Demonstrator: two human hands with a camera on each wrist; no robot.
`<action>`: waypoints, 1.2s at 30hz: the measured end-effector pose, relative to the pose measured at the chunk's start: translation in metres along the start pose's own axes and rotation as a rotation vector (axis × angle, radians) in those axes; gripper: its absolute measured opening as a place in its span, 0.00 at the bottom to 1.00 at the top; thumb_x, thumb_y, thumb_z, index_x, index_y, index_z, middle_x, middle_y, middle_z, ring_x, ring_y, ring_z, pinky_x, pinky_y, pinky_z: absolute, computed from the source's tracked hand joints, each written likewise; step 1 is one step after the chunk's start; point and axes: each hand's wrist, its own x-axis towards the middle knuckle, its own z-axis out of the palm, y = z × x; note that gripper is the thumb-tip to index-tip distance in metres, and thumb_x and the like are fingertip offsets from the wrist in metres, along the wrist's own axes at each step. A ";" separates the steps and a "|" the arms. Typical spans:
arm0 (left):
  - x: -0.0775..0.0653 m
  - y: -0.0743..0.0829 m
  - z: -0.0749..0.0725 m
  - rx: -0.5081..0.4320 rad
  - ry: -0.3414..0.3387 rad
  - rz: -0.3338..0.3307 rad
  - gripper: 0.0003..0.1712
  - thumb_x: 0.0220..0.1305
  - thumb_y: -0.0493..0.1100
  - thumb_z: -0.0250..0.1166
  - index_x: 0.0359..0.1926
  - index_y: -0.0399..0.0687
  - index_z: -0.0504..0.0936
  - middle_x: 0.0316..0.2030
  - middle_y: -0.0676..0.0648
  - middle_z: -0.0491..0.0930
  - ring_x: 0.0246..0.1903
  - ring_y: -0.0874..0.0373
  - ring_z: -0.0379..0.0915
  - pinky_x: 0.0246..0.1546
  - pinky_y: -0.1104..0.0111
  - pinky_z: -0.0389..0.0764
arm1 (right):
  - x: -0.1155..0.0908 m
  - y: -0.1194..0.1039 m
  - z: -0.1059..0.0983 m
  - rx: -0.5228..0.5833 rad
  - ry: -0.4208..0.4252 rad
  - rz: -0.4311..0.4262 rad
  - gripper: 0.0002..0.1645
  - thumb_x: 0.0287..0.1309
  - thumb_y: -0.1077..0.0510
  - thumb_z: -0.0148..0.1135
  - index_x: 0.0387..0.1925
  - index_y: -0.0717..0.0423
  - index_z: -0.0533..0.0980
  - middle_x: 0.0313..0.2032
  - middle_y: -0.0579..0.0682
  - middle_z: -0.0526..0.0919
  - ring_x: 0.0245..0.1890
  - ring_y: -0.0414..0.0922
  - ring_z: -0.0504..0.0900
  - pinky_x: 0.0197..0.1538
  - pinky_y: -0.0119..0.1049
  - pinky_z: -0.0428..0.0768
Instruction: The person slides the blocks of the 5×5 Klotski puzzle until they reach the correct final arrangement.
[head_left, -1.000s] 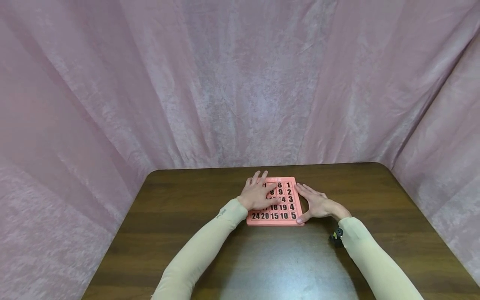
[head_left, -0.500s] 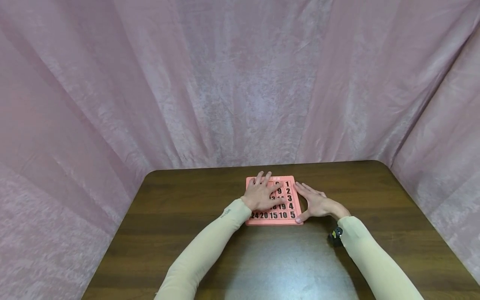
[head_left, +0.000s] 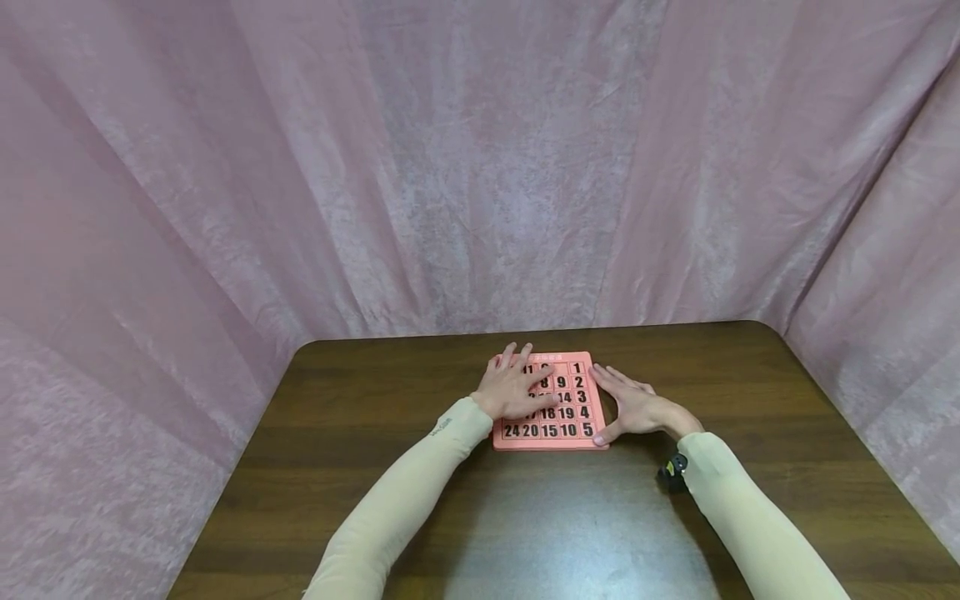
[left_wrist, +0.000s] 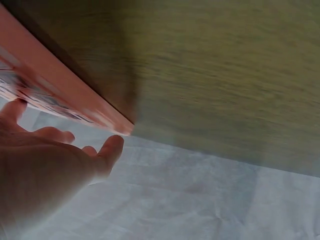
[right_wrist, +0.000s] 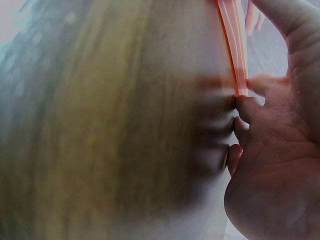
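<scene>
A pink number sliding puzzle [head_left: 551, 445] lies flat on the table, its square tiles printed with black numerals. My left hand [head_left: 513, 393] is spread over its left part, hiding several tiles; the index finger reaches the top rows and the thumb lies across the middle. In the top row there is a blank slot left of the 1 tile [head_left: 577, 368]. My right hand [head_left: 636, 408] rests against the puzzle's right edge, thumb at the near corner and fingers extended toward the far corner. In the right wrist view, fingertips [right_wrist: 248, 107] touch the puzzle's side [right_wrist: 234, 45].
The dark wooden table [head_left: 375, 400] extends around the puzzle on all sides. Pink velvet curtains [head_left: 480, 167] hang behind the far edge and at both sides. A dark wrist device [head_left: 672, 472] sits beneath the right sleeve cuff.
My left hand moved slightly right, then back left. The 6 tile in the top row has slid one slot left, leaving the blank beside the 1. The right hand keeps its place.
</scene>
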 end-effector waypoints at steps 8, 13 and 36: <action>-0.003 -0.005 0.000 -0.010 -0.003 0.001 0.44 0.75 0.82 0.45 0.86 0.80 0.57 0.91 0.47 0.41 0.91 0.42 0.33 0.87 0.41 0.49 | 0.001 -0.001 -0.001 -0.017 -0.010 0.009 0.81 0.49 0.36 0.86 0.89 0.60 0.46 0.88 0.65 0.44 0.88 0.69 0.43 0.79 0.78 0.51; -0.001 -0.001 -0.002 0.002 0.027 0.028 0.45 0.76 0.81 0.45 0.86 0.75 0.60 0.91 0.45 0.41 0.90 0.42 0.35 0.86 0.41 0.52 | 0.001 0.002 -0.002 -0.010 -0.009 0.008 0.83 0.47 0.32 0.85 0.89 0.60 0.45 0.89 0.65 0.44 0.88 0.68 0.43 0.79 0.78 0.51; 0.025 0.044 0.000 0.102 0.028 0.116 0.42 0.78 0.80 0.42 0.86 0.80 0.56 0.91 0.46 0.43 0.90 0.40 0.37 0.86 0.40 0.53 | 0.008 0.018 0.008 0.042 0.004 -0.001 0.88 0.42 0.26 0.84 0.89 0.58 0.45 0.89 0.62 0.44 0.89 0.67 0.41 0.77 0.80 0.50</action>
